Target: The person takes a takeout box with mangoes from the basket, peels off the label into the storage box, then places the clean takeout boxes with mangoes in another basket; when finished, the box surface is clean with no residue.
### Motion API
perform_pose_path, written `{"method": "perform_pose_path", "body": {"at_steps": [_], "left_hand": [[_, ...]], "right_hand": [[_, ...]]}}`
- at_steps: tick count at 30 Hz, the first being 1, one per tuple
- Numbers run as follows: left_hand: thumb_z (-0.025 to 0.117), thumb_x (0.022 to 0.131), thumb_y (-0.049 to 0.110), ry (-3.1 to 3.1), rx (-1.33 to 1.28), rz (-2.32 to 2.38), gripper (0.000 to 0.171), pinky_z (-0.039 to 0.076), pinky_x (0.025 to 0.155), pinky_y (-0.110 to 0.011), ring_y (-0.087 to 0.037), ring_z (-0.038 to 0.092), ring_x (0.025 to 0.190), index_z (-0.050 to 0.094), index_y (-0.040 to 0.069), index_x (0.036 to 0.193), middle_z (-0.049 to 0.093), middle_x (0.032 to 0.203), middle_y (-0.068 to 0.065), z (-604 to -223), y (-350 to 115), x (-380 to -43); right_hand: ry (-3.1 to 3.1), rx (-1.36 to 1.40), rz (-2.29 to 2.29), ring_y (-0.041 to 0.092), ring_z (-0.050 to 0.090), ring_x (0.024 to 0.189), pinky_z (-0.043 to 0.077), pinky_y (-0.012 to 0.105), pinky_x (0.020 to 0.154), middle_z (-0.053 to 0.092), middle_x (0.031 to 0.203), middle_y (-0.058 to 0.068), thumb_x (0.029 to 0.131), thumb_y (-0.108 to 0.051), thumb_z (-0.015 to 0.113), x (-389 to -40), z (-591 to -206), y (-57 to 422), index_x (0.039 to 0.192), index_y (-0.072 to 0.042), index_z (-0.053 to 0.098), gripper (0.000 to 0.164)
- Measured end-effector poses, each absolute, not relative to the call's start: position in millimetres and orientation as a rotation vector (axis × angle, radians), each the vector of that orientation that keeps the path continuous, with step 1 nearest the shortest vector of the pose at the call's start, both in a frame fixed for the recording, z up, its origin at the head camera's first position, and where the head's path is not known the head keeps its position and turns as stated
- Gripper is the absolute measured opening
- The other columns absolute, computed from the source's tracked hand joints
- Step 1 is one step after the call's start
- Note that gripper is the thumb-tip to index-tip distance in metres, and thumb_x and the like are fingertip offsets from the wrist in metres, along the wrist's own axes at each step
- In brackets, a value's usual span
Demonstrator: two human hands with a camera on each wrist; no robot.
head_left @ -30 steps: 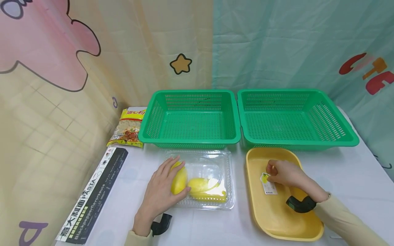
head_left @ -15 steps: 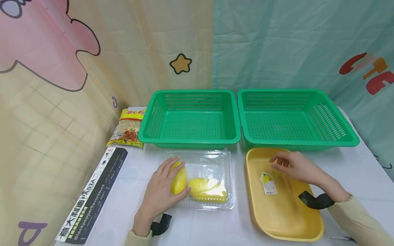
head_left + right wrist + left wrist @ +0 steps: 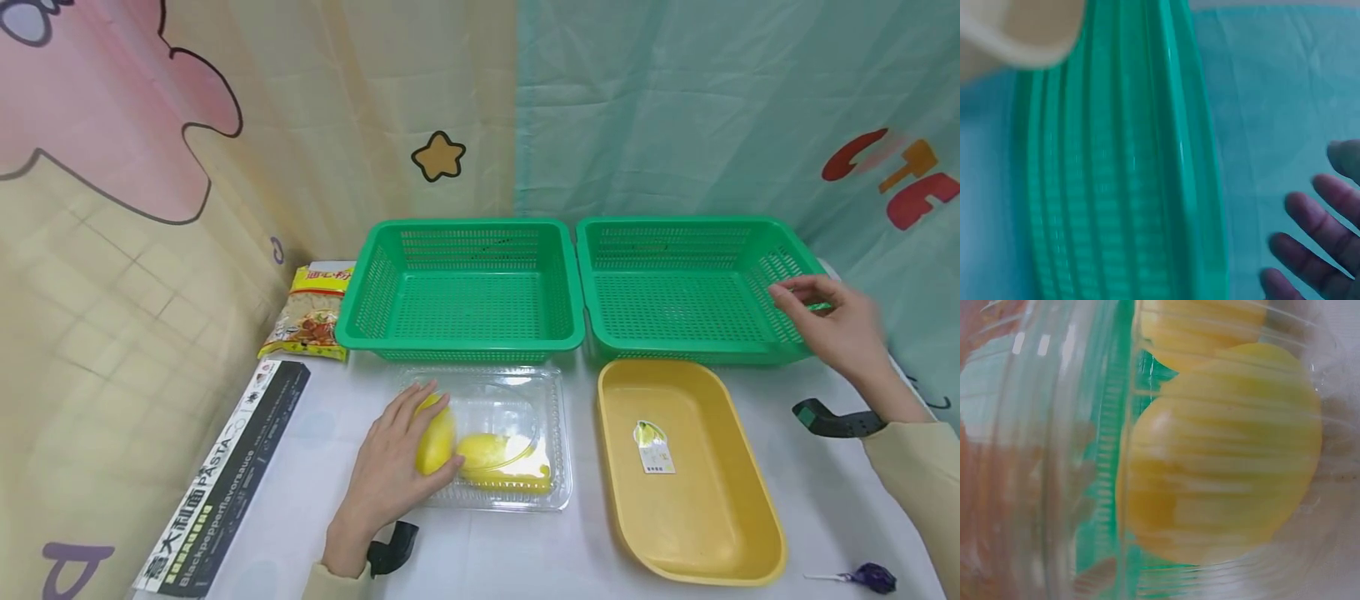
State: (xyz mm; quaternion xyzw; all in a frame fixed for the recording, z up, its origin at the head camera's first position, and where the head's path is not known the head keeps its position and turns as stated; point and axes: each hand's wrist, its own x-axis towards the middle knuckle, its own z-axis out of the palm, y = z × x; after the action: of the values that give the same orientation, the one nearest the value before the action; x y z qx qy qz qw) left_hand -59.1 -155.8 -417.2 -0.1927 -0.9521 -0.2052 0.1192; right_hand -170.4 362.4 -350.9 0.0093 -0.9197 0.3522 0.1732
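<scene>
Lollipop (image 3: 873,577) nearest, at right on the table (image 3: 517,558); dark head to the right, stick pointing left. Carton (image 3: 225,479) at far left, long axis slanting from near left to far right. Box (image 3: 502,408) lies between carton and tray, just in front of the left basket; clear, its longer side running left to right. Left hand (image 3: 393,467) rests on its left part: fingers nearly straight, slightly fanned, thumb spread off to the right. Two fruits inside, yellow, behind ridged plastic in the left wrist view. Left fruit (image 3: 437,442), partly hidden by the hand, long axis near to far; right fruit (image 3: 486,451) long axis left to right. Tray (image 3: 697,500) to the right, long axis near to far, near end swung right; card (image 3: 657,457) flat in it, lemon-printed end pointing away. Farther back, bag (image 3: 307,321) beside the left basket (image 3: 468,304); right basket (image 3: 675,304) next along. Right hand (image 3: 840,329) at the latter's right end: fingers bent, apart in the right wrist view, pinching nothing visible; contact with the rim, cannot tell. Curtain (image 3: 622,108) behind all.
</scene>
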Motion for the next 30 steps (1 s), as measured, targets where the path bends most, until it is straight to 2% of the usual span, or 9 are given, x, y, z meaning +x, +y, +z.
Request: {"method": "perform_pose_path", "body": {"at_steps": [4, 6, 9, 12, 15, 17, 20, 25, 30], "left_hand": [[0.062, 0.08, 0.056, -2.781, -0.566, -0.605, 0.071, 0.037, 0.098, -0.05, -0.024, 0.026, 0.137, 0.051, 0.014, 0.137, 0.035, 0.149, -0.004, -416.4, -156.0, -59.6], [0.062, 0.081, 0.056, -2.784, -0.568, -0.613, 0.071, 0.037, 0.097, -0.05, -0.023, 0.026, 0.137, 0.051, 0.014, 0.137, 0.034, 0.149, -0.003, -415.9, -155.7, -59.8], [0.062, 0.081, 0.056, -2.79, -0.565, -0.618, 0.071, 0.037, 0.097, -0.05, -0.023, 0.025, 0.137, 0.05, 0.015, 0.138, 0.034, 0.149, -0.003, -415.8, -155.4, -59.6], [0.062, 0.081, 0.056, -2.796, -0.557, -0.611, 0.072, 0.037, 0.098, -0.05, -0.023, 0.025, 0.137, 0.05, 0.015, 0.138, 0.034, 0.149, -0.003, -416.4, -155.5, -59.0], [0.062, 0.081, 0.056, -2.794, -0.552, -0.604, 0.072, 0.037, 0.098, -0.05, -0.023, 0.026, 0.137, 0.05, 0.015, 0.138, 0.035, 0.149, -0.003, -417.1, -156.0, -58.4], [0.063, 0.081, 0.056, -2.791, -0.552, -0.603, 0.072, 0.037, 0.098, -0.05, -0.024, 0.026, 0.137, 0.05, 0.015, 0.138, 0.035, 0.149, -0.003, -417.5, -155.8, -58.6], [0.062, 0.081, 0.056, -2.796, -0.549, -0.599, 0.072, 0.037, 0.098, -0.049, -0.023, 0.026, 0.137, 0.049, 0.015, 0.138, 0.034, 0.149, -0.003, -417.9, -155.6, -58.8], [0.061, 0.081, 0.057, -2.819, -0.54, -0.591, 0.072, 0.035, 0.1, -0.049, -0.022, 0.024, 0.138, 0.049, 0.016, 0.139, 0.033, 0.15, -0.002, -417.8, -155.7, -58.6], [0.062, 0.081, 0.057, -2.808, -0.542, -0.595, 0.072, 0.036, 0.099, -0.05, -0.023, 0.025, 0.138, 0.049, 0.015, 0.138, 0.033, 0.15, -0.002, -417.2, -155.6, -58.6]], "right_hand": [[-2.538, -0.115, 0.935, -0.004, 0.042, 0.091, 0.031, 0.013, 0.075, 0.056, 0.106, -0.006, 0.097, -0.034, 0.051, -186.0, -358.6, 387.0, 0.128, -0.003, 0.056, 0.044], [-2.547, -0.196, 0.888, 0.006, 0.046, 0.105, 0.033, 0.018, 0.088, 0.055, 0.121, 0.007, 0.099, -0.036, 0.045, -190.6, -363.2, 396.3, 0.135, -0.004, 0.051, 0.049], [-2.61, -0.296, 0.887, 0.031, 0.038, 0.128, 0.031, 0.04, 0.106, 0.042, 0.141, 0.02, 0.1, -0.039, 0.038, -194.2, -368.4, 407.2, 0.143, -0.003, 0.04, 0.056], [-2.688, -0.386, 0.905, 0.045, 0.023, 0.134, 0.025, 0.062, 0.103, 0.026, 0.149, 0.026, 0.1, -0.042, 0.036, -203.2, -381.4, 425.2, 0.148, -0.002, 0.028, 0.063], [-2.745, -0.449, 0.864, 0.044, 0.027, 0.132, 0.041, 0.057, 0.093, 0.023, 0.151, 0.024, 0.096, -0.052, 0.036, -222.3, -412.0, 459.0, 0.152, -0.013, 0.022, 0.069], [-2.763, -0.451, 0.839, 0.044, 0.034, 0.125, 0.052, 0.042, 0.075, 0.022, 0.152, 0.022, 0.092, -0.06, 0.036, -237.4, -438.2, 485.9, 0.153, -0.023, 0.017, 0.073], [-2.795, -0.432, 0.858, 0.045, 0.04, 0.109, 0.043, 0.028, 0.045, 0.021, 0.151, 0.024, 0.091, -0.062, 0.037, -247.2, -454.7, 504.4, 0.153, -0.026, 0.013, 0.076], [-2.809, -0.538, 1.096, 0.026, 0.052, 0.085, 0.046, 0.03, 0.045, 0.024, 0.146, 0.029, 0.095, -0.054, 0.037, -224.2, -420.2, 471.0, 0.153, -0.025, 0.011, 0.07], [-2.793, -0.536, 1.349, 0.006, 0.05, 0.064, 0.048, 0.027, 0.053, 0.026, 0.133, 0.03, 0.097, -0.048, 0.037, -199.8, -388.0, 442.5, 0.151, -0.035, 0.009, 0.062]]}}
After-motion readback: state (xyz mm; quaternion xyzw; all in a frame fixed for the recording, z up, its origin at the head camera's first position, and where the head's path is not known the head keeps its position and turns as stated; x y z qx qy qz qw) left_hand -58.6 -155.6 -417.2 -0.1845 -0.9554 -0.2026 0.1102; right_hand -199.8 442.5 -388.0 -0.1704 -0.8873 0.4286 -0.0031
